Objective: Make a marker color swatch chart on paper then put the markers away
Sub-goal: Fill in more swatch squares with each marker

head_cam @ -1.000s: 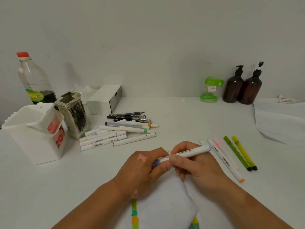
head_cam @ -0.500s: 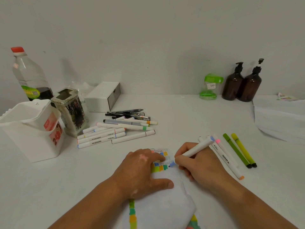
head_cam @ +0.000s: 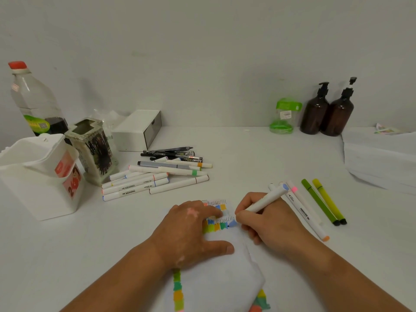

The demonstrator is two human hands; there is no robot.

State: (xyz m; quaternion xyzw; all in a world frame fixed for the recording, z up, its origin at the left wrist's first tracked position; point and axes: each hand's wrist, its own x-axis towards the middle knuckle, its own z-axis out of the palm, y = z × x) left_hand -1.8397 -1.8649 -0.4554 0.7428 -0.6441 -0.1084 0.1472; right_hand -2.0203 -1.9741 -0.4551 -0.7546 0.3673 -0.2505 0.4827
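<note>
From the head camera, the left hand (head_cam: 193,233) lies flat on the paper (head_cam: 225,280). Its fingers (head_cam: 213,213) are straight and spread, gripping nothing, and they press the sheet onto the table (head_cam: 112,244). The right hand (head_cam: 270,224) is curled round a white marker (head_cam: 263,200), pinching it low on the barrel. The marker's tip meets the paper at a pale blue swatch (head_cam: 233,223), just right of the left fingertips. This swatch ends a row of swatches (head_cam: 213,227) that runs under those fingertips. The marker's blue back end tilts up and away to the right.

Just beyond the right knuckles lie spare markers (head_cam: 306,216), and past them two green pens (head_cam: 324,202). Well ahead of the left fingers is a heap of markers (head_cam: 144,181), with a white caddy (head_cam: 38,181) further to the left. A column of swatches (head_cam: 177,289) runs down the paper's edge below the left wrist.
</note>
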